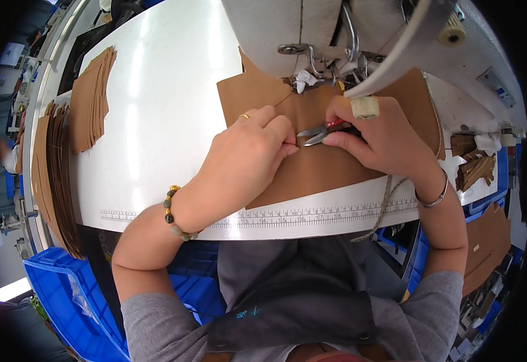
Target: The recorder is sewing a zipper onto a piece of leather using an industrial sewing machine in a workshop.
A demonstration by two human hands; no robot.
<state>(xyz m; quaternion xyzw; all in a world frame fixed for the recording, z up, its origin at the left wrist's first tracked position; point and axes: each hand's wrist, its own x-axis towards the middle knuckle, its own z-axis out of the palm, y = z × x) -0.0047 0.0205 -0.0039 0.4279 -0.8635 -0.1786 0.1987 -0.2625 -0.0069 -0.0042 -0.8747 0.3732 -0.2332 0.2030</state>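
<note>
A brown fabric piece (330,172) lies under the head of a white sewing machine (263,27). My left hand (242,148) rests over it, thumb and fingertips pinched together; whatever is between them is too small to make out. In my right hand (387,130) is a pair of thread snips (314,134) with red on the handle. The snips' blades are parted and point left, close to the left fingertips. A small white scrap (304,80) sits by the needle area, where the presser foot is partly hidden.
Stacked brown pieces (91,102) lie on the table's left, with another stack (55,181) beside them. A printed ruler (263,218) runs along the front edge. Blue crates (64,295) stand lower left. Brown scraps (476,170) and larger brown pieces (486,247) are at right.
</note>
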